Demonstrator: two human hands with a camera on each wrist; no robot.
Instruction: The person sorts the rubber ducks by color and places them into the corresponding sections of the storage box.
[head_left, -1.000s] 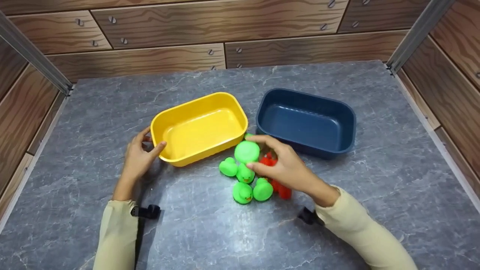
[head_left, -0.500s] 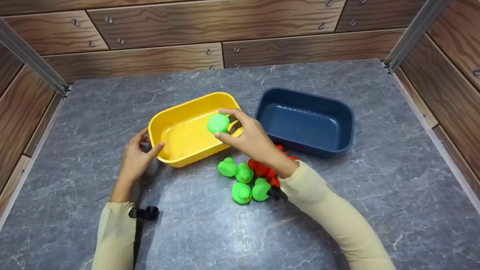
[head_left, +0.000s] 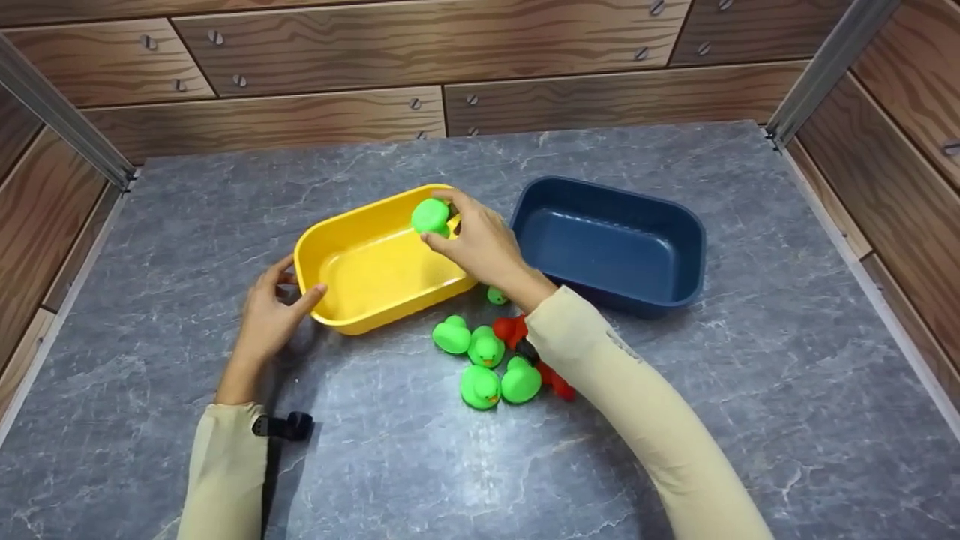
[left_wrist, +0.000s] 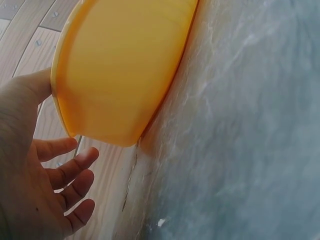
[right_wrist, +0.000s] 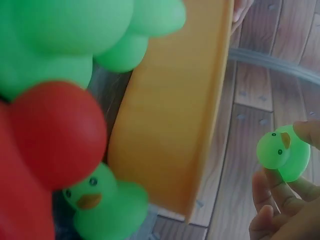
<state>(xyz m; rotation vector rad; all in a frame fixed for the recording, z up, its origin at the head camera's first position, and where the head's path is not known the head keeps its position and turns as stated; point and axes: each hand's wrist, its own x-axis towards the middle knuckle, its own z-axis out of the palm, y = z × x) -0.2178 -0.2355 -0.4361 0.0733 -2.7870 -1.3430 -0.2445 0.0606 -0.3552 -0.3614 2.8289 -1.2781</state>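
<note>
Head view: the right hand (head_left: 484, 240) pinches a green duck (head_left: 430, 217) between thumb and fingers, holding it above the far right part of the yellow tub (head_left: 375, 274). At the tub's left end, the left hand (head_left: 270, 311) grips the rim. To the right stands the blue tub (head_left: 607, 251). Nearer on the bench (head_left: 375, 457), four more green ducks (head_left: 480, 387) lie close together, just left of red toys (head_left: 508, 330) partly hidden by the right sleeve (head_left: 637, 405).
</note>
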